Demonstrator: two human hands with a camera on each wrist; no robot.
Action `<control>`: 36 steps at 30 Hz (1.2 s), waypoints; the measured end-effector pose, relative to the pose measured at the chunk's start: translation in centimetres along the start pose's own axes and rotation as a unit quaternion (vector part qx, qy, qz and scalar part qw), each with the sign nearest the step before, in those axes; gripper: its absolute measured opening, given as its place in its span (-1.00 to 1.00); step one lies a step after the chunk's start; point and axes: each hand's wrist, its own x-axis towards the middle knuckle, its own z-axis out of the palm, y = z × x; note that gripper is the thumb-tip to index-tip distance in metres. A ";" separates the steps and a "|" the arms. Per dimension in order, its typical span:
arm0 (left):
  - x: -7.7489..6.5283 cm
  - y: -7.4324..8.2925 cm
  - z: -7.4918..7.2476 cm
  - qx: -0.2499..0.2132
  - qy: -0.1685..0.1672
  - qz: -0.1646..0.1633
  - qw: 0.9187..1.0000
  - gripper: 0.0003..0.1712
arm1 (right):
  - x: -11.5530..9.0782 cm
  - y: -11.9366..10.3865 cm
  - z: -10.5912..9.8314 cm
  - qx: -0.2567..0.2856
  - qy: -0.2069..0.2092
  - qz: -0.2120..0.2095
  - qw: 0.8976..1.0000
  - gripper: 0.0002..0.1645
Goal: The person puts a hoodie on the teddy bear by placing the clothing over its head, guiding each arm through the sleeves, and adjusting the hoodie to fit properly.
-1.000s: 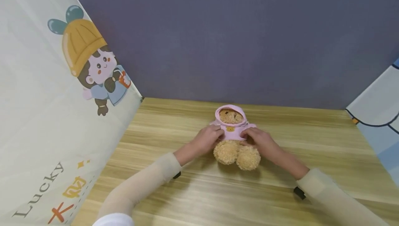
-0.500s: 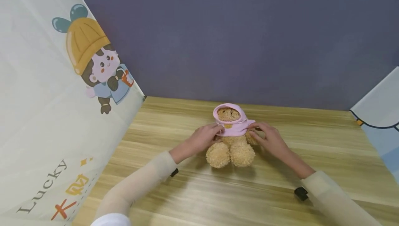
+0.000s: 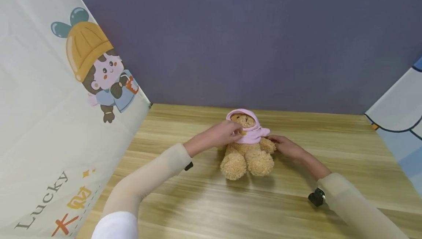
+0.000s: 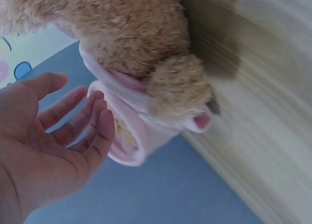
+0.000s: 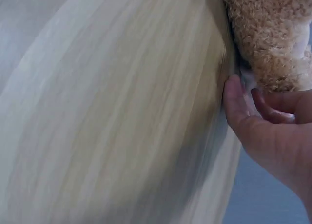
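A fluffy tan teddy bear [image 3: 260,162] sits on the wooden table, dressed in a pink hooded top [image 3: 254,135] with the hood up around its head. In front of the bear's chest is my left hand [image 3: 224,134]. Its fingers are loosely bent with nothing between them, as the left wrist view of the same hand [image 4: 53,141] shows. My right hand [image 3: 290,147] is low beside the bear's arm [image 3: 267,145], fingertips close to the paw. In the right wrist view that hand [image 5: 273,126] has relaxed fingers; whether they touch the fur I cannot tell.
The wooden table [image 3: 184,209] ends at a dark grey-blue wall [image 3: 250,41]. A white printed panel [image 3: 36,96] with a cartoon figure stands on the left. Another patterned panel [image 3: 395,114] borders the right side.
My left hand has let go of the pink top's edge and risen over the chest. My right hand has left the other sleeve area and moved outward; the bear's arm on that side now shows.
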 end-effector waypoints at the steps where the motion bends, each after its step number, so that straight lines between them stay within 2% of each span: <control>1: 0.3 0.2 -0.1 -0.003 -0.007 -0.002 1.000 -0.76 | 0.2 0.1 0.1 0.027 -0.005 0.006 1.000 -0.45; 4: 1.2 0.8 -0.3 -0.001 -0.017 -0.002 1.000 -0.74 | 0.6 0.4 0.4 0.131 -0.017 0.027 0.991 -0.39; 8: 1.8 1.4 -0.6 0.019 -0.004 0.010 1.000 -0.72 | 0.9 0.2 1.2 0.247 -0.040 0.022 0.968 -0.32; 11: 2.1 2.0 -1.0 0.041 0.000 0.018 0.999 -0.65 | 1.2 -0.3 1.6 0.291 -0.051 0.019 0.955 -0.31; 13: 2.3 2.5 -1.3 0.061 -0.018 0.021 0.998 -0.54 | 1.4 -0.7 1.9 0.310 -0.047 0.027 0.949 -0.30; 17: 2.7 3.2 -1.9 0.107 -0.070 0.013 0.992 -0.29 | 1.6 -1.6 2.1 0.313 -0.049 0.025 0.948 -0.30; 20: 2.7 3.7 -2.1 0.129 -0.090 -0.010 0.988 -0.17 | 1.7 -2.3 2.4 0.313 -0.050 0.021 0.948 -0.37; 24: 2.5 4.2 -2.0 0.132 -0.092 -0.046 0.986 -0.14 | 1.9 -3.0 2.8 0.323 -0.045 0.019 0.945 -0.46; 29: 2.3 4.4 -1.3 0.126 -0.085 -0.081 0.985 -0.19 | 2.1 -3.5 3.4 0.351 -0.030 0.027 0.936 -0.33; 32: 2.2 4.4 -1.0 0.116 -0.077 -0.109 0.984 -0.24 | 2.3 -3.4 3.7 0.358 -0.023 0.026 0.933 -0.37; 34: 2.2 4.2 -0.9 0.110 -0.071 -0.121 0.984 -0.29 | 2.5 -3.3 3.9 0.352 -0.017 0.027 0.936 -0.46; 36: 2.1 3.9 -1.1 0.093 -0.061 -0.133 0.985 -0.32 | 2.6 -3.1 4.0 0.333 -0.014 0.027 0.943 -0.48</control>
